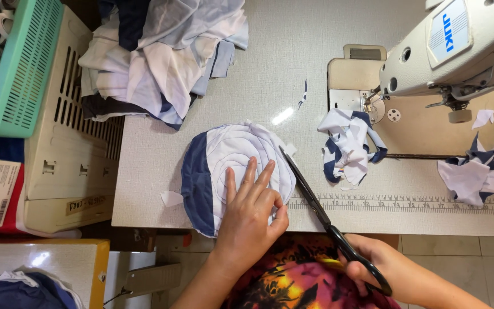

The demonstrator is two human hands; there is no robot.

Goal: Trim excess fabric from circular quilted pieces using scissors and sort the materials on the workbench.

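Head view shows only part of the scene: the sewing machine [458,51] is cut off at the top and right edges, the scraps [481,171] beside it run out of frame on the right, and the fabric pile [161,57] at the upper left is cropped at the top. The right hand [367,266] is seen low at the bottom edge, its fingers closed through the handle loops of the scissors [321,212]; the loops are largely covered by the fingers, so the grip cannot be made out in detail. The scissors are laid with their long axis on a diagonal, handles at the lower right over the tabletop [293,57] edge, the tip pointed up and to the left, where it meets the right rim of the round piece [230,166]. The blades are seen nearly closed together. The round piece, white with stitched rings and a navy band along its left side, is spread flat near the front edge of the tabletop, its lower part hidden under the left hand [250,214]. That hand is pressed flat on the piece with the fingers spread and pointed away from the person; nothing is gripped by it. A second heap of scraps [347,146] is lying between the piece and the machine. A printed ruler strip [418,203] is crossed by the scissors.
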